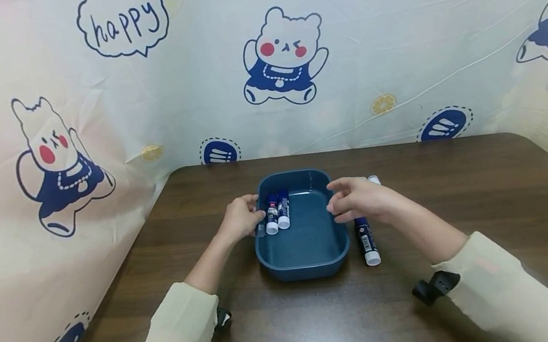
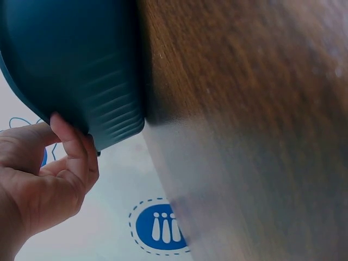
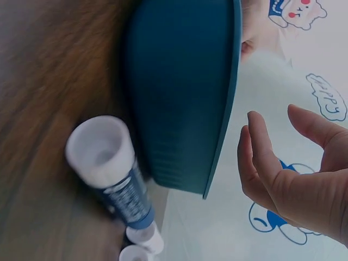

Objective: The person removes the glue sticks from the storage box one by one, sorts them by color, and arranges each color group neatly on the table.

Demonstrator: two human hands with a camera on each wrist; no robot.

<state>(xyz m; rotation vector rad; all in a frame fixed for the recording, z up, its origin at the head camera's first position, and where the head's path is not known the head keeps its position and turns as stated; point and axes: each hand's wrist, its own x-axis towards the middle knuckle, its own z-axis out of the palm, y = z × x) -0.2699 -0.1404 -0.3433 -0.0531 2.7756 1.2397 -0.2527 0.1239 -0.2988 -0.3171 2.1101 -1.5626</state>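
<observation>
A blue plastic bin (image 1: 308, 275) stands on the table. My left hand (image 1: 241, 218) pinches its left rim, the fingers (image 2: 76, 144) lying against the outer wall in the left wrist view. Inside the bin, along its left side, lie two glue sticks, one (image 1: 271, 214) beside the other (image 1: 283, 209). Over the right rim hovers my right hand (image 1: 360, 198), thumb and fingers spread apart, holding nothing. Below it, a glue stick (image 1: 367, 241) lies on the table right of the bin. The right wrist view shows that glue stick (image 3: 128, 190) with white ends of others (image 3: 145, 238) beyond it.
The brown wooden table (image 1: 475, 235) reaches out on both sides of the bin. A printed curtain (image 1: 217, 73) with cartoon figures hangs along the table's back and left edges. Partly behind the right hand, a white end (image 1: 373, 180) of another stick shows.
</observation>
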